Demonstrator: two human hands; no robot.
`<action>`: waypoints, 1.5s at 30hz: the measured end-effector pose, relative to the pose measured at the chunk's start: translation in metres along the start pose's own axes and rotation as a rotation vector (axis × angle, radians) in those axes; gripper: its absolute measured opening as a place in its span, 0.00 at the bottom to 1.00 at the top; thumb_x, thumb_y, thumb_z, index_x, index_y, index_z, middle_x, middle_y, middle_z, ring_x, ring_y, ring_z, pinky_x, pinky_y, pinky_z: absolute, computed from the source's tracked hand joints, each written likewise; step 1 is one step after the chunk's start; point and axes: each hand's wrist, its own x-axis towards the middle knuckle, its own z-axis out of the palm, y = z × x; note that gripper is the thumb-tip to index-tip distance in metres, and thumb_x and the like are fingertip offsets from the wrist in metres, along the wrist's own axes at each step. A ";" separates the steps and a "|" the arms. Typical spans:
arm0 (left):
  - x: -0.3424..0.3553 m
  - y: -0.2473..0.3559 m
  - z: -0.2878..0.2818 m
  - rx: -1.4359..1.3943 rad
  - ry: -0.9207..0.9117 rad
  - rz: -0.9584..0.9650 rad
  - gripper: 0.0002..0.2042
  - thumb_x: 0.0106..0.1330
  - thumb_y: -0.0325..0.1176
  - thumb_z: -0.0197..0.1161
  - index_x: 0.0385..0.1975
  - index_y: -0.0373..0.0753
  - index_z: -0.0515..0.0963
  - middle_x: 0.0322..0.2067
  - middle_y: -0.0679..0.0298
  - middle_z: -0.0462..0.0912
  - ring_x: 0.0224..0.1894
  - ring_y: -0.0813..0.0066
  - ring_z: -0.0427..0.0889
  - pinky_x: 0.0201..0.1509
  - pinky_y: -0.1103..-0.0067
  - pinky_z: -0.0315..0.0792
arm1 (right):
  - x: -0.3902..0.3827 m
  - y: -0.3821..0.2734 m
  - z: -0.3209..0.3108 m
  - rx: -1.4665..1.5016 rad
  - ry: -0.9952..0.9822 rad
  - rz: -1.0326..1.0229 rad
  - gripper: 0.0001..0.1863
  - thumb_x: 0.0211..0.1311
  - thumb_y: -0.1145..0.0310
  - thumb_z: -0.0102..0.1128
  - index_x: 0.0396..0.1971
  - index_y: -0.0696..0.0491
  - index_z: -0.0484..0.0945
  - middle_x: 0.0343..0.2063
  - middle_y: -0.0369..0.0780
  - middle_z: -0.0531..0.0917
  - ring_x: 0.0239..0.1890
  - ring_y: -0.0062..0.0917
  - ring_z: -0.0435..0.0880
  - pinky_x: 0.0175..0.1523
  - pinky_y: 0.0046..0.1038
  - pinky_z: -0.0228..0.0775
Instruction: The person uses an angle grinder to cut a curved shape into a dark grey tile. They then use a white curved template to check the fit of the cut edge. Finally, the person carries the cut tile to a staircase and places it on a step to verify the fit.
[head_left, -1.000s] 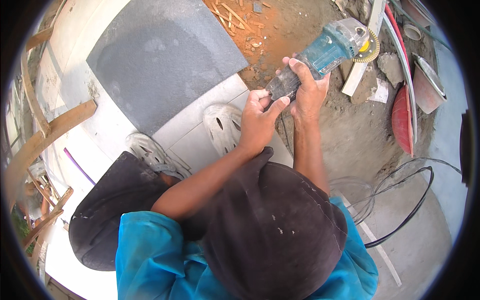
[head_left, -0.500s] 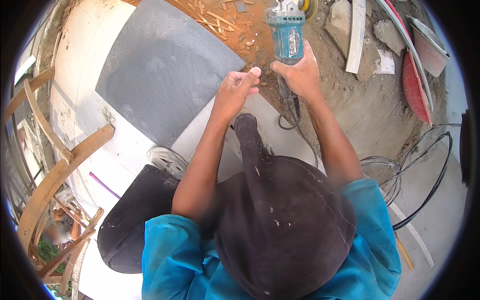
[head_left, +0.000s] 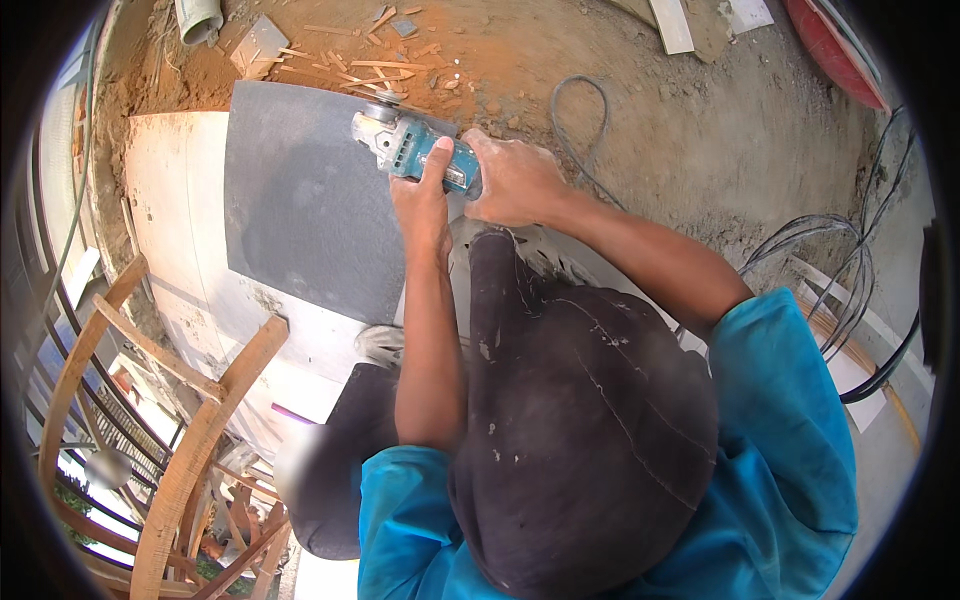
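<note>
A teal angle grinder (head_left: 410, 150) lies across both my hands, its grey metal head and disc toward the left. My left hand (head_left: 425, 200) grips the body from below, thumb over the top. Around its rear end wraps my right hand (head_left: 515, 180), which hides most of the handle. Beneath and to the left is a dark grey square slab (head_left: 310, 200), with the grinder's head above its far right part. The disc is seen nearly edge-on.
Pale slabs (head_left: 175, 190) lie under and beside the grey one. A wooden frame (head_left: 215, 440) stands at the left. Wood scraps (head_left: 380, 72) litter the orange soil ahead. A grey cord (head_left: 605, 120) loops on the ground; black cables (head_left: 850, 250) coil at the right, below a red basin (head_left: 830, 50).
The grinder has swung from upright to pointing left and has come over the grey slab. My left hand, empty before, has taken hold of its body. The view has shifted too.
</note>
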 end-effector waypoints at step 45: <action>0.009 -0.013 -0.003 0.055 0.092 -0.020 0.19 0.62 0.38 0.70 0.45 0.30 0.77 0.37 0.62 0.81 0.36 0.76 0.78 0.42 0.77 0.72 | 0.014 0.010 0.017 -0.054 0.003 0.001 0.39 0.37 0.60 0.69 0.55 0.57 0.71 0.38 0.53 0.85 0.45 0.48 0.84 0.49 0.47 0.75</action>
